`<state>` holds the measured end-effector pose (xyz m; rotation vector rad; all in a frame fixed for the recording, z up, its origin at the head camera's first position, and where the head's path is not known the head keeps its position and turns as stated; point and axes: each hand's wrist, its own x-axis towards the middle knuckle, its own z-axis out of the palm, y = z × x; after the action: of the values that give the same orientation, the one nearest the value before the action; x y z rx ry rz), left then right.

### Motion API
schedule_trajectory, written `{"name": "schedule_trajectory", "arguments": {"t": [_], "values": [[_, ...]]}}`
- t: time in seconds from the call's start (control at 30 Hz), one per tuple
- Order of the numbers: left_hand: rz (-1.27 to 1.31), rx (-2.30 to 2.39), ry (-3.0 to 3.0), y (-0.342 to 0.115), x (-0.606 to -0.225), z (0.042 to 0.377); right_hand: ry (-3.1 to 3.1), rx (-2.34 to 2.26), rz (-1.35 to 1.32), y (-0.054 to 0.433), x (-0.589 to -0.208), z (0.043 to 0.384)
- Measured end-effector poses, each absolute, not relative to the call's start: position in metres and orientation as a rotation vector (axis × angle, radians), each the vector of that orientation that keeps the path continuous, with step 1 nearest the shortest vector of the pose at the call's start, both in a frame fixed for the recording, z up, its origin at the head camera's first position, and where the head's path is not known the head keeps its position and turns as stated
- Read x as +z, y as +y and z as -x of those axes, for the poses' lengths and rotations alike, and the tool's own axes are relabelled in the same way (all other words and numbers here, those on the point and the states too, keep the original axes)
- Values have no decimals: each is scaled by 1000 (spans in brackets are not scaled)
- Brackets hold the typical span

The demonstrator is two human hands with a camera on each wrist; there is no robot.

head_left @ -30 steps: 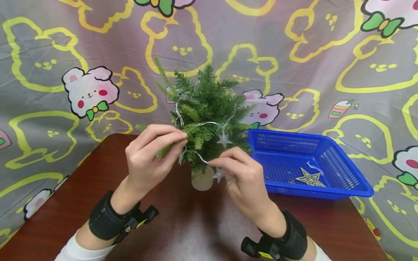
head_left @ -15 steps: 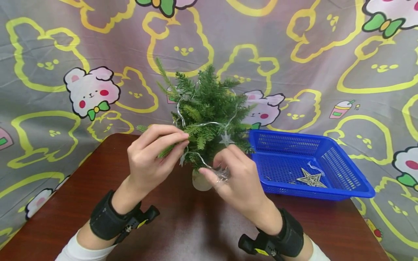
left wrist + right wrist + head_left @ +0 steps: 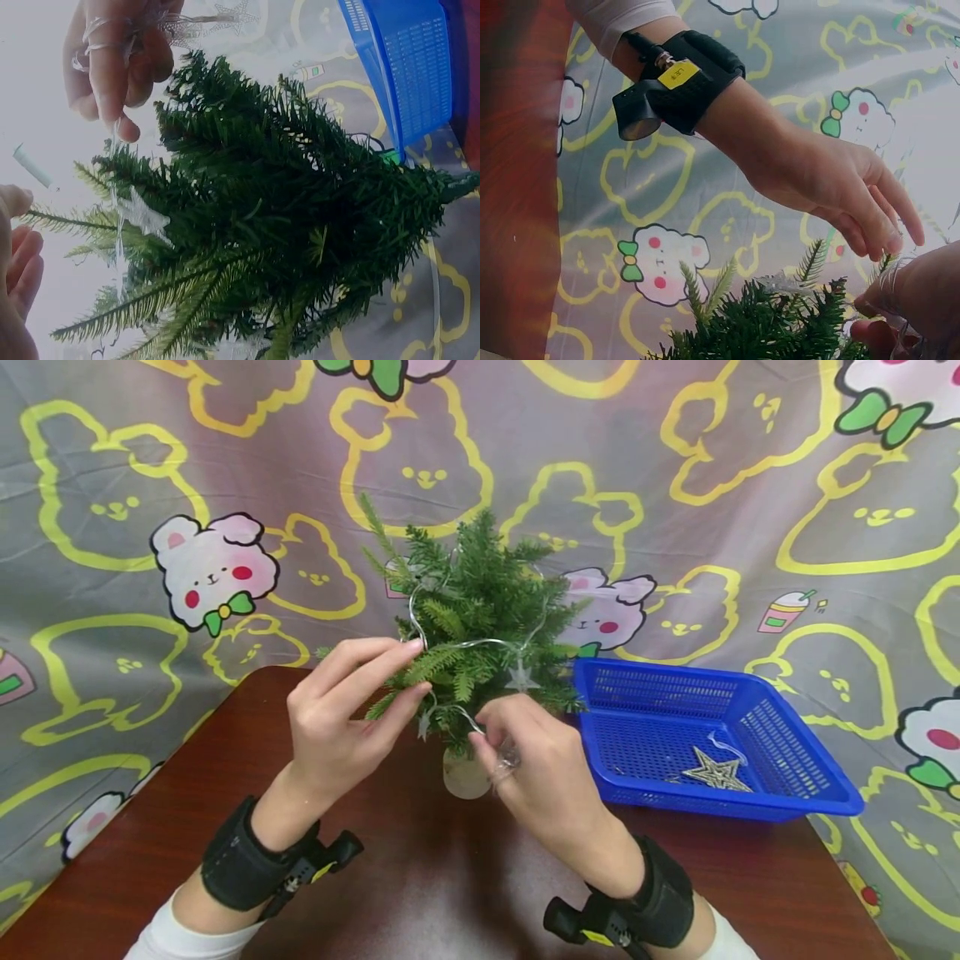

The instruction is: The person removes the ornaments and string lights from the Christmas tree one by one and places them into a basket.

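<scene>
A small artificial Christmas tree point(image 3: 487, 593) stands on a pale base point(image 3: 463, 778), with a clear string of star lights point(image 3: 480, 643) wound around it. One star light point(image 3: 520, 677) hangs at the front right. My right hand point(image 3: 547, 768) pinches the wire near the lower branches; more of the clear strand is looped about its fingers point(image 3: 109, 71). My left hand point(image 3: 337, 710) is at the tree's left side, thumb and fingers apart around a light green branch tip. In the right wrist view the left hand point(image 3: 832, 180) has loosely extended fingers.
To the tree's right sits a blue plastic basket point(image 3: 757, 810) holding a glittery star ornament point(image 3: 716, 772) with a white loop. A patterned cloth point(image 3: 300, 460) hangs behind the brown table point(image 3: 172, 810).
My right hand let its fingers slide along the strand and now pinches the wire again. My left thumb and fingers, earlier together at the branch, have parted.
</scene>
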<state>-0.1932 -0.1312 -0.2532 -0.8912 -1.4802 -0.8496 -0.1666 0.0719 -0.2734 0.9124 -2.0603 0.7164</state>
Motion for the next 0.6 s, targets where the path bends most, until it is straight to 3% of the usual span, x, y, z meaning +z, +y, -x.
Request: {"name": "schedule_trajectory", "arguments": {"t": [0.6], "values": [[704,-995,-1481,-171,-257,216,-2043,696,-934,70,-274,167]]}}
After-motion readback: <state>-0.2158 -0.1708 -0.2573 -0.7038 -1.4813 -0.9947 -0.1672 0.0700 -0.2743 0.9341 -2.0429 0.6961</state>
